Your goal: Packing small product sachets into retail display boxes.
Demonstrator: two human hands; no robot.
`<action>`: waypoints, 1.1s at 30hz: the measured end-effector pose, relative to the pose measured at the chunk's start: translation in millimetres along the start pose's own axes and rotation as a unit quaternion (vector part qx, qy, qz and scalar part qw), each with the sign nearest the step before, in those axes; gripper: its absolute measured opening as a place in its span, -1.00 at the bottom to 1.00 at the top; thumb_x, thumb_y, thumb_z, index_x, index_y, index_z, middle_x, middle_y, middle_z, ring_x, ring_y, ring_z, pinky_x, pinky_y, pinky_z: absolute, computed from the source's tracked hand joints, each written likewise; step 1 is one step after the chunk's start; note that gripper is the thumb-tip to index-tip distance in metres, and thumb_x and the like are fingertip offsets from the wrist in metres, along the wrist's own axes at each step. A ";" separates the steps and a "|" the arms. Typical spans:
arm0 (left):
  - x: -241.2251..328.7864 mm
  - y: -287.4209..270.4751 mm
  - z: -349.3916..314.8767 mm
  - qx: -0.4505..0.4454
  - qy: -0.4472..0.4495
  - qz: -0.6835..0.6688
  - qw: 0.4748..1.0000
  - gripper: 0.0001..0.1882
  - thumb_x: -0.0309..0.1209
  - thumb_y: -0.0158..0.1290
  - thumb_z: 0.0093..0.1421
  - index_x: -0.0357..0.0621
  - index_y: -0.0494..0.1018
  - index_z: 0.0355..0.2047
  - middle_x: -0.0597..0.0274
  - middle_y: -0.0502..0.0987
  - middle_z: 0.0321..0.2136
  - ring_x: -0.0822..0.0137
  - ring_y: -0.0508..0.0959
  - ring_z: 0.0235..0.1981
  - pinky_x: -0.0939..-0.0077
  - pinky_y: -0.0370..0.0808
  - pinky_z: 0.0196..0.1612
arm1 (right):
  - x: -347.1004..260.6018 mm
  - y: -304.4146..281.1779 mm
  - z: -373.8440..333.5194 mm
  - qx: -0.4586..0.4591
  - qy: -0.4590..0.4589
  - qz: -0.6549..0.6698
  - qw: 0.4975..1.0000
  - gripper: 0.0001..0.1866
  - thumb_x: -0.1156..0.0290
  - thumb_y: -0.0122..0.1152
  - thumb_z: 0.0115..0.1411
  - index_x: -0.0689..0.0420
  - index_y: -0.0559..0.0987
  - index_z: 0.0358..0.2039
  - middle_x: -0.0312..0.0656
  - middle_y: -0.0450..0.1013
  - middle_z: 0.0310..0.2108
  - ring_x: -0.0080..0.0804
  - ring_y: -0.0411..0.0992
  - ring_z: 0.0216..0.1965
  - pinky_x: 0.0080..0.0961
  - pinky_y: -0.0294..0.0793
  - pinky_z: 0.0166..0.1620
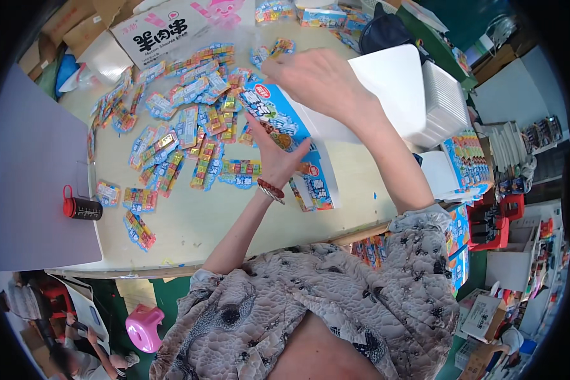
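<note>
A blue printed cardboard box [277, 115] stands tilted on the table in front of me, and a printed flap [316, 187] of it hangs open at the near end. My left hand [277, 155] wraps round its near part, fingers along the left side and thumb on the right. Over the far end is my right hand [316, 79], its fingers bent together and pointing left. The hand itself hides what, if anything, sits in those fingertips. Many small colourful candy packets [193, 92] lie heaped and scattered to the left of the box.
White trays [446, 101] are stacked at the right, beside a white sheet [392, 76]. A dark bottle with a red lid [82, 206] stands by the grey panel [35, 152] at left. Behind the packets is a large carton [171, 38]. A pink stool [145, 328] is below.
</note>
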State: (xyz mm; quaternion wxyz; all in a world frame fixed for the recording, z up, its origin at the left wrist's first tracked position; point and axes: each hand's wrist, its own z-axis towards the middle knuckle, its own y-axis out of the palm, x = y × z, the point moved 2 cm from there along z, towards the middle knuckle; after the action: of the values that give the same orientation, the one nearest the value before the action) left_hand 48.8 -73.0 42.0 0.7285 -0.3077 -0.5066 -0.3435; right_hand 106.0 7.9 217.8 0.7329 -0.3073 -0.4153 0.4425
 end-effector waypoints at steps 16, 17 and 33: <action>31.1 -25.7 24.1 0.072 -0.083 -0.204 0.973 0.24 -0.35 0.39 -0.17 -0.24 -0.35 0.27 0.05 0.20 0.07 0.28 0.37 -0.02 0.36 0.38 0.03 | -21.9 -47.4 -35.0 0.363 -0.057 -0.002 0.930 -0.72 0.49 0.39 -0.23 0.09 0.50 -0.46 -0.26 0.36 -0.49 -0.35 0.37 -0.44 -0.47 0.31 -0.46; 25.2 -33.6 24.6 0.092 -0.108 -0.193 0.971 0.22 -0.34 0.39 -0.16 -0.24 -0.33 0.26 0.07 0.24 0.05 0.29 0.38 -0.04 0.37 0.39 0.01 | -34.2 -47.5 -51.0 0.325 -0.038 0.051 0.944 -0.72 0.48 0.41 -0.23 0.11 0.50 -0.46 -0.24 0.36 -0.51 -0.36 0.37 -0.44 -0.49 0.30 -0.45; -16.2 -28.8 16.2 0.020 -0.154 -0.166 0.974 0.37 -0.16 0.32 -0.07 -0.18 -0.68 0.24 -0.09 -0.11 0.26 0.13 0.11 0.22 0.28 0.20 0.19 | -97.5 49.1 -115.1 -0.128 0.266 0.388 0.873 -0.70 0.21 0.04 0.23 0.19 0.46 -0.20 -0.05 0.44 -0.45 -0.05 0.42 -0.45 -0.28 0.40 -0.35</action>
State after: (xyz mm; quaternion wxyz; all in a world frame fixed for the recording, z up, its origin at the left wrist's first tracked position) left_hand 12.9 -73.6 34.3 0.5805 -0.2543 -0.6633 -0.3979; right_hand 162.4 -69.1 91.2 0.5395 -0.6409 -0.1048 0.5358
